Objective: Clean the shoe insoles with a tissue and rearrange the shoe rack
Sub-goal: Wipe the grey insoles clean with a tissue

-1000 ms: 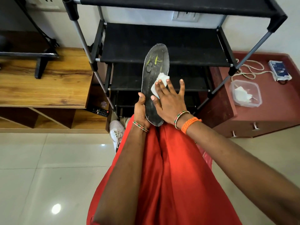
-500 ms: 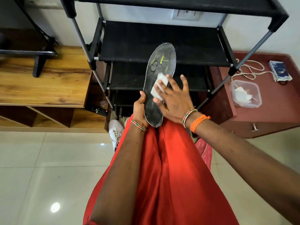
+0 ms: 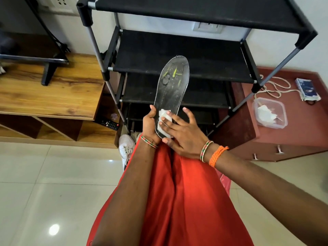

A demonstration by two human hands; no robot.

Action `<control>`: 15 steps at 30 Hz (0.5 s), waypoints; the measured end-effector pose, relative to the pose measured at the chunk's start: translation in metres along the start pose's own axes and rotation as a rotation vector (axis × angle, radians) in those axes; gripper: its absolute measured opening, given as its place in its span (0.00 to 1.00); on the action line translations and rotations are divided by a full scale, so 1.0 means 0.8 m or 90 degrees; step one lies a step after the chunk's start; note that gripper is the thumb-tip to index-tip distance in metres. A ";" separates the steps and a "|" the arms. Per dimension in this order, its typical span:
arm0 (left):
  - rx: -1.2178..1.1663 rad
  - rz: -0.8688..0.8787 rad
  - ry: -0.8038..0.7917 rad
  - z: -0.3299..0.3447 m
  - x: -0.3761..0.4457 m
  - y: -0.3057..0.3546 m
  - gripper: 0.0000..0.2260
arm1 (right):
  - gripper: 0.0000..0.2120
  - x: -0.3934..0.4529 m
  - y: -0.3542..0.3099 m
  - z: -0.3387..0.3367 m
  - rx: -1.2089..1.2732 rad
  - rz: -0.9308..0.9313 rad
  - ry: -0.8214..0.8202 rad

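A dark grey insole point(image 3: 171, 87) with yellow-green streaks near its toe stands tilted in front of the black shoe rack point(image 3: 179, 50). My left hand point(image 3: 150, 126) grips its heel end from the left. My right hand point(image 3: 181, 132) presses a folded white tissue point(image 3: 164, 119) flat against the insole's heel, fingers spread over it. The rack's fabric shelves that I can see hold nothing.
A white sneaker point(image 3: 126, 148) lies on the tiled floor by the rack's left leg. A remote point(image 3: 110, 124) sits in the wooden unit at left. On the maroon cabinet at right stand a clear plastic box point(image 3: 269, 112) with tissues, a cord and a small blue packet point(image 3: 308, 91).
My right hand has slid the tissue down the insole from its middle to the heel. The insole's toe has tipped a little to the right.
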State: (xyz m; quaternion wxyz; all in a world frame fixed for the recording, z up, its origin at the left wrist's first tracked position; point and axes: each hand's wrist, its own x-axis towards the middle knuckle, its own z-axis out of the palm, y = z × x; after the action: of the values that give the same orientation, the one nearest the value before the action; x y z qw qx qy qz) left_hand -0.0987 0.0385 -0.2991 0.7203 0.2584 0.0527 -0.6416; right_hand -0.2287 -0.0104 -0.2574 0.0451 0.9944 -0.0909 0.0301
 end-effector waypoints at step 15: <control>-0.004 0.084 0.017 0.009 -0.006 -0.011 0.32 | 0.29 0.018 -0.042 -0.015 0.037 0.150 0.015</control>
State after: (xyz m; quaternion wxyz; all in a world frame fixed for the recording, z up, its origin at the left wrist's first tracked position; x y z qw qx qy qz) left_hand -0.1102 0.0394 -0.2934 0.7612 0.2671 0.0470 -0.5890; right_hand -0.2087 0.0214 -0.2473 0.0133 0.9773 -0.2055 0.0497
